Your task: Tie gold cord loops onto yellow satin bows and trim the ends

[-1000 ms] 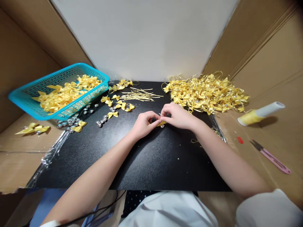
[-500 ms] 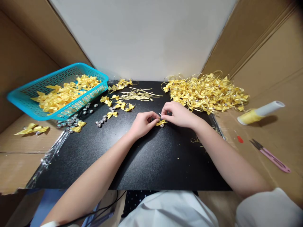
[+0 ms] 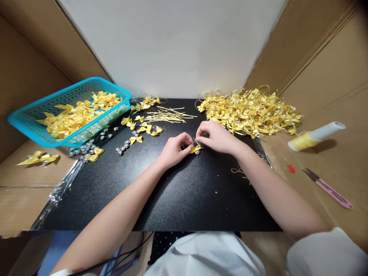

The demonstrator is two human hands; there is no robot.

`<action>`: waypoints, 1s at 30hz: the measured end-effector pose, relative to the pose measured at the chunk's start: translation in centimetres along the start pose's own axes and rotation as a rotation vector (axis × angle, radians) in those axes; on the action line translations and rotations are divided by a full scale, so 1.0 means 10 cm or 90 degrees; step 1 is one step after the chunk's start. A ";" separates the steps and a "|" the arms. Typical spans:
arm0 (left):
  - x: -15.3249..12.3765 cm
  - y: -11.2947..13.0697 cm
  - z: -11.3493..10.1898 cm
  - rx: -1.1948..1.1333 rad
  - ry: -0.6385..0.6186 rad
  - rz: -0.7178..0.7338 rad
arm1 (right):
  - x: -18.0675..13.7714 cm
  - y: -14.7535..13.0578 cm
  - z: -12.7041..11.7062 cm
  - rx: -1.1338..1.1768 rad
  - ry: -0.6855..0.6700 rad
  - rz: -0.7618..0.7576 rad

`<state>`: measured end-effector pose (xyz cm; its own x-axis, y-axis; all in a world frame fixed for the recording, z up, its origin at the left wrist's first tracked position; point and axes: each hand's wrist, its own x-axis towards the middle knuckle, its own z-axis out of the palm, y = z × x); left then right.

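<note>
Over the middle of the black tabletop, my left hand (image 3: 176,150) pinches a small yellow ribbon bow (image 3: 196,148) between thumb and fingertips. A silver bell (image 3: 197,152) hangs at the bow's lower side. My right hand (image 3: 216,137) is closed in a pinch just right of it, on the thin gold cord (image 3: 194,140) that rises from the bow. The fingertips partly hide the cord. Several cut gold cords (image 3: 169,114) lie beyond my hands, and loose yellow bows (image 3: 149,129) with silver bells (image 3: 123,147) are scattered to the left.
A blue basket (image 3: 17,122) of yellow bows stands at left. The heap of corded bows (image 3: 250,111) covers the back right. On the cardboard at right are a ribbon-wrapped tube (image 3: 327,132), a red piece (image 3: 291,168) and pink thread snips (image 3: 330,191). A pale wall (image 3: 178,46) closes the back.
My right hand has shifted slightly up, away from the bow, and more of the cord shows between the hands. The left hand keeps its pinch on the bow, now slightly tilted.
</note>
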<state>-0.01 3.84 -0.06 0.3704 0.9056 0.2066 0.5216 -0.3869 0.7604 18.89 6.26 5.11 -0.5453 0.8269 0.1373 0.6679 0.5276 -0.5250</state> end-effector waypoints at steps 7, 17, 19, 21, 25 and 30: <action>0.01 -0.05 0.03 -0.068 0.002 -0.016 | 0.01 0.01 0.01 0.002 0.060 0.018; 0.04 -0.03 0.08 -0.102 0.013 -0.016 | 0.02 -0.01 0.05 0.041 0.100 0.015; 0.04 -0.04 0.08 -0.103 0.021 -0.017 | 0.02 -0.01 0.04 0.054 0.101 0.005; 0.05 -0.04 0.09 -0.085 0.028 -0.020 | 0.02 -0.01 0.04 0.063 0.098 -0.002; 0.05 -0.02 0.08 -0.045 0.031 -0.026 | 0.02 -0.04 0.01 0.072 0.090 -0.002; 0.06 -0.01 0.09 -0.044 0.023 -0.023 | 0.02 -0.04 0.00 0.081 0.092 -0.001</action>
<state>0.81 4.26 -0.60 0.3229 0.9252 0.1995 0.4801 -0.3417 0.8079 18.51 6.17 5.39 -0.4617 0.8501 0.2534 0.5920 0.5081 -0.6257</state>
